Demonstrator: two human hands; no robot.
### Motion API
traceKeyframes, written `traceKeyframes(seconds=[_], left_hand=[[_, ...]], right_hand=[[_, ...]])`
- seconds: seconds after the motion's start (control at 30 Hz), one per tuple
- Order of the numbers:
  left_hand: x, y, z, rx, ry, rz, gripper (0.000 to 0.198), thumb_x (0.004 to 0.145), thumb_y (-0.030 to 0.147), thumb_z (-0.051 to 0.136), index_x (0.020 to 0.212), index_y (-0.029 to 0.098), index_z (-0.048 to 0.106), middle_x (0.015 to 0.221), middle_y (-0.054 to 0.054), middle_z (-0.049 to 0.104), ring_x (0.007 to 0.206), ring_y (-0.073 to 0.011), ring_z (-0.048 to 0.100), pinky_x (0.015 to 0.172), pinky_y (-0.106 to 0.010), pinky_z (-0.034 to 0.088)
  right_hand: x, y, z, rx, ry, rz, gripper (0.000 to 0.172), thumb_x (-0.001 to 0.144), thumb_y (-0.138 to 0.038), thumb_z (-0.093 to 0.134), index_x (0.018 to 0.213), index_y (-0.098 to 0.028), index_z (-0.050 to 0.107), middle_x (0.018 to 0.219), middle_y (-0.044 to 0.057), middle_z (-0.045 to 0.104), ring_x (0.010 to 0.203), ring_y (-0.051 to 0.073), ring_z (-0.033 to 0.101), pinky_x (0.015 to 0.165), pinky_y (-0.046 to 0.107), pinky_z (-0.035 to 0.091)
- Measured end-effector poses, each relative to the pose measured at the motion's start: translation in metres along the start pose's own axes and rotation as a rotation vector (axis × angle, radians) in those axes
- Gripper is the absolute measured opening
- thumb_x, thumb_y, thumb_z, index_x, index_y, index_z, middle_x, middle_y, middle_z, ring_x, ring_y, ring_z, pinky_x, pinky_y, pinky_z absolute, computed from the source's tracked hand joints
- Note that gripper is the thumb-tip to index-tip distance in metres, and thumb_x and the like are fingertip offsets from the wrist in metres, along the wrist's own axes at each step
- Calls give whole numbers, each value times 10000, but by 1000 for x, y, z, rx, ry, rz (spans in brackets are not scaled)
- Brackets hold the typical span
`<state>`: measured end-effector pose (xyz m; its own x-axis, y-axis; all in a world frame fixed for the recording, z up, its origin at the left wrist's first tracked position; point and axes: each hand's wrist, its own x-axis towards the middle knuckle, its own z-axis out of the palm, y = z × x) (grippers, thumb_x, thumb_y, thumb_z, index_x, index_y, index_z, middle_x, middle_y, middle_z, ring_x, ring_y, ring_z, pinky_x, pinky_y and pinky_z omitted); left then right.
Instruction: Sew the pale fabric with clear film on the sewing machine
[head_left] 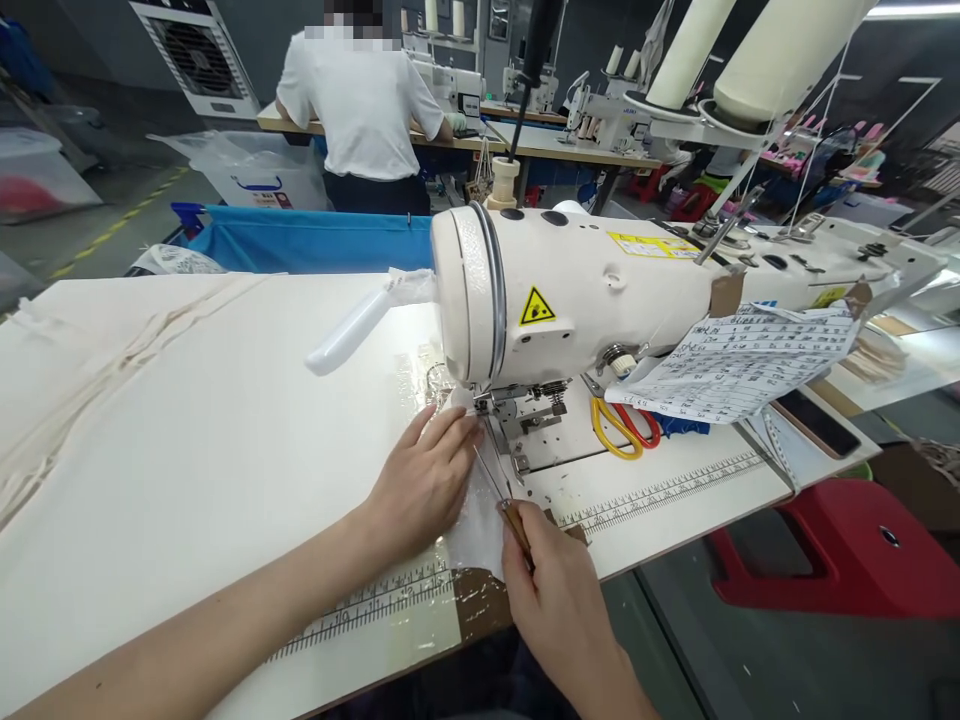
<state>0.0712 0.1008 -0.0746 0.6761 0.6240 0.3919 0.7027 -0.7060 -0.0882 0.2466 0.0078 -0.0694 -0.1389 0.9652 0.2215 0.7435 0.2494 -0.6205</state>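
Note:
A white sewing machine (570,290) stands on the white table (195,450). My left hand (424,480) lies flat, fingers stretched, on a small piece of white cloth (480,525) right before the presser foot (484,405). My right hand (559,600) is closed on a thin tool with a wooden handle (516,522); its metal tip points up toward the needle area.
Yellow and red scissors (626,430) and a printed paper sheet (742,360) lie under the machine arm. Ruler strips (660,495) run along the table's front edge. A red stool (840,550) stands at right. A person in a white shirt (364,100) works at a far table behind a blue bin (300,240).

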Motion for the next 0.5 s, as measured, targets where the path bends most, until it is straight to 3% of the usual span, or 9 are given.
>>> traceKeyframes(seconds=[0.13, 0.3, 0.5], left_hand=[[-4, 13, 1, -88, 20, 8, 440, 1003, 265, 374, 1288, 56, 636, 1342, -147, 635, 1311, -293, 521, 1163, -485, 346], [-3, 12, 1, -78, -16, 7, 447, 999, 253, 358, 1302, 62, 626, 1368, -140, 620, 1323, -301, 509, 1169, -494, 328], [-4, 15, -1, -76, -11, 7, 435, 1020, 318, 394, 1282, 70, 639, 1333, -152, 631, 1304, -305, 513, 1191, -488, 306]], right_hand=[[-7, 4, -7, 15, -16, 1, 241, 988, -181, 359, 1003, -175, 600, 740, 38, 673, 592, 212, 642, 522, 288, 410], [-14, 19, -23, 79, 12, 56, 253, 1016, -235, 382, 1088, -178, 618, 789, 40, 690, 645, 210, 660, 562, 277, 461], [-17, 34, -34, 333, -16, 204, 283, 1058, -365, 410, 1110, -188, 625, 668, -16, 617, 476, 151, 549, 479, 242, 443]])
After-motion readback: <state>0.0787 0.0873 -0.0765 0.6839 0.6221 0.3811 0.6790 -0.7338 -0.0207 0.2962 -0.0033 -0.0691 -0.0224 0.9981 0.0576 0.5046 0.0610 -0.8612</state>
